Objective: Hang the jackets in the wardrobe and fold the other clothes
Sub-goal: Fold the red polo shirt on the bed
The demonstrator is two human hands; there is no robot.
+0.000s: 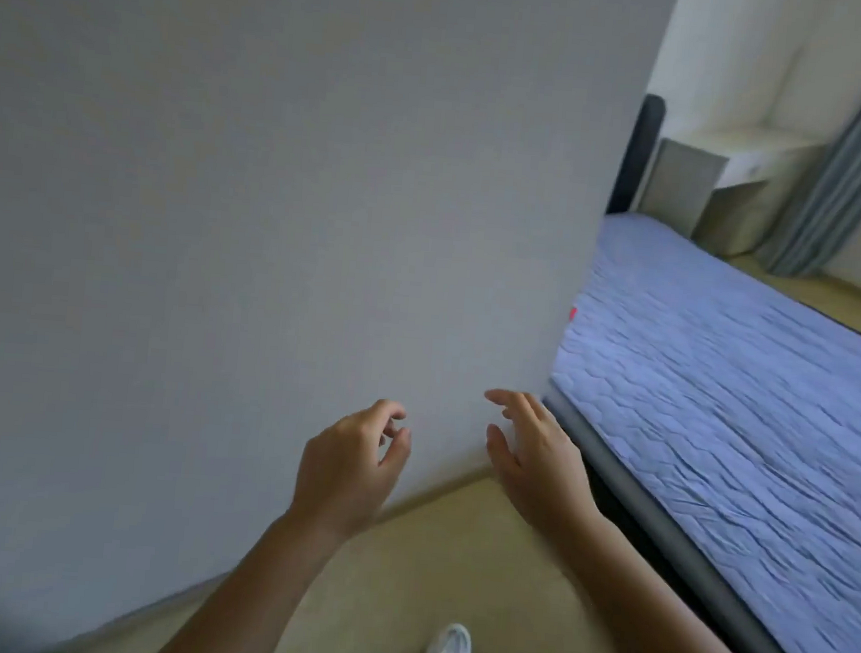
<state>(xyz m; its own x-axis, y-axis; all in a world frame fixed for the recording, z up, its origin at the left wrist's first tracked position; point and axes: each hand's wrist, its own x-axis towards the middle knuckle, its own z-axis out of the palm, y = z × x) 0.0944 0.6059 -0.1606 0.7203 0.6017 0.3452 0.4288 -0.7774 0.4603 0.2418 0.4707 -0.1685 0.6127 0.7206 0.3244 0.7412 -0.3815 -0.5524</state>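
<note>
A large plain grey panel (272,211), a wall or a wardrobe side, fills the left and middle of the head view. My left hand (350,464) hovers in front of its lower part with loosely curled fingers and holds nothing. My right hand (532,447) is beside it near the panel's right edge, fingers spread and relaxed, also holding nothing. No jacket or other clothing shows clearly; only a small red scrap (572,312) peeks out at the panel's edge over the bed.
A bed with a blue quilted cover (721,400) and grey frame (684,547) runs along the right. Behind it stand a dark headboard (638,152), a white bedside cabinet (686,186) and a grey curtain (844,152). Beige floor (477,562) lies below; my white shoe (450,646) is on it.
</note>
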